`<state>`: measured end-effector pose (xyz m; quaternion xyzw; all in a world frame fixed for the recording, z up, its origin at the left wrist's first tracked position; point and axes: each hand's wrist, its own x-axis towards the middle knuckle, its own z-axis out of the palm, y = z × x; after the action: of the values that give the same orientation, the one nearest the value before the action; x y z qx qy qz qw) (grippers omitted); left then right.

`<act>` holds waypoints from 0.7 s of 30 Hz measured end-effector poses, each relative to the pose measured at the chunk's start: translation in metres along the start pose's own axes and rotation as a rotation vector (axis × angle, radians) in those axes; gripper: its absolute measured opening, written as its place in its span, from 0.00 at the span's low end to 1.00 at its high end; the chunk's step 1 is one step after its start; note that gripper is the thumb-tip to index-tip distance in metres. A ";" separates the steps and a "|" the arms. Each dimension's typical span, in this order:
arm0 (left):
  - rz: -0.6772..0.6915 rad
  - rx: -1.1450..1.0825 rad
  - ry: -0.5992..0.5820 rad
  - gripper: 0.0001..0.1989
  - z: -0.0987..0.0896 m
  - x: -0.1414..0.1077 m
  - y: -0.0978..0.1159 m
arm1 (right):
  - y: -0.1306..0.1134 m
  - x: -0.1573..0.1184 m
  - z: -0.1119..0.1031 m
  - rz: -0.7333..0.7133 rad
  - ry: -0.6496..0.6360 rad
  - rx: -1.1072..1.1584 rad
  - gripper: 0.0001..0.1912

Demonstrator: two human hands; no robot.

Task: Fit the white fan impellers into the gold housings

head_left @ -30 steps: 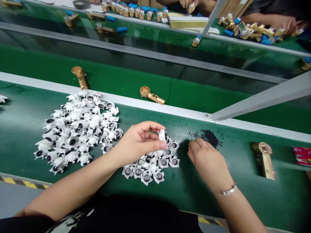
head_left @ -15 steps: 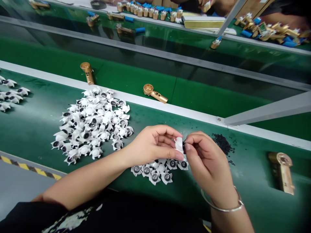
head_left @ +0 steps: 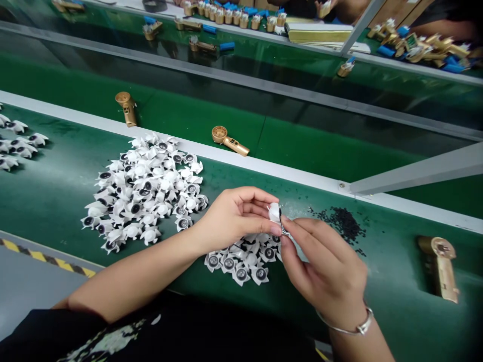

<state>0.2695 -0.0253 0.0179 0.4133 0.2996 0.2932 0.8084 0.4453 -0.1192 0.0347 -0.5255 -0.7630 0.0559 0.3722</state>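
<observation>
My left hand (head_left: pixel 236 216) pinches a white petal-shaped plastic part (head_left: pixel 274 212) between thumb and fingers. My right hand (head_left: pixel 324 266) meets it from below, its fingertips pinching a small dark piece (head_left: pixel 283 229) at the part's edge. Under both hands lies a small heap of similar white parts (head_left: pixel 241 261), each with a dark round centre. A much larger heap (head_left: pixel 143 191) lies to the left on the green belt (head_left: pixel 56 151). A pile of black granules (head_left: pixel 343 223) sits just right of my right hand.
Gold metal housings (head_left: pixel 439 266) lie on the belt and beyond its grey rail (head_left: pixel 264 166). A grey strut (head_left: pixel 415 173) crosses the right side. Across a further belt, co-workers' hands (head_left: pixel 324 7) work near gold parts and blue pieces. Yellow-black tape (head_left: pixel 45 257) marks the floor.
My right hand has come from the black granules to the white part in my left hand, and its fingers now sit lower on the part. The view has shifted slightly.
</observation>
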 end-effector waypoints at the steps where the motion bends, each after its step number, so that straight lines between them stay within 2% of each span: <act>1: -0.005 0.002 -0.015 0.20 0.000 0.000 0.000 | 0.000 0.000 -0.001 0.048 0.015 0.040 0.18; 3: -0.019 0.011 -0.029 0.21 0.000 -0.001 0.000 | 0.001 0.002 -0.004 0.187 0.056 0.116 0.11; 5: -0.026 0.020 -0.030 0.21 0.001 -0.002 0.000 | 0.001 0.006 -0.005 0.255 0.074 0.127 0.08; 10: -0.024 0.040 -0.067 0.22 0.001 -0.005 -0.002 | 0.003 0.014 -0.006 0.170 -0.017 0.088 0.07; 16: -0.020 0.054 -0.065 0.22 0.002 -0.005 0.000 | 0.001 0.013 -0.006 0.220 -0.046 0.137 0.06; 18: -0.024 0.026 -0.077 0.22 0.005 -0.004 -0.001 | 0.000 0.009 -0.008 0.248 -0.034 0.159 0.07; 21: -0.040 -0.012 -0.089 0.24 0.011 -0.010 0.002 | 0.000 -0.002 -0.019 0.309 0.086 0.181 0.08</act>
<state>0.2701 -0.0372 0.0271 0.4151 0.2698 0.2598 0.8291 0.4573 -0.1268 0.0470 -0.6028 -0.6484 0.1582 0.4374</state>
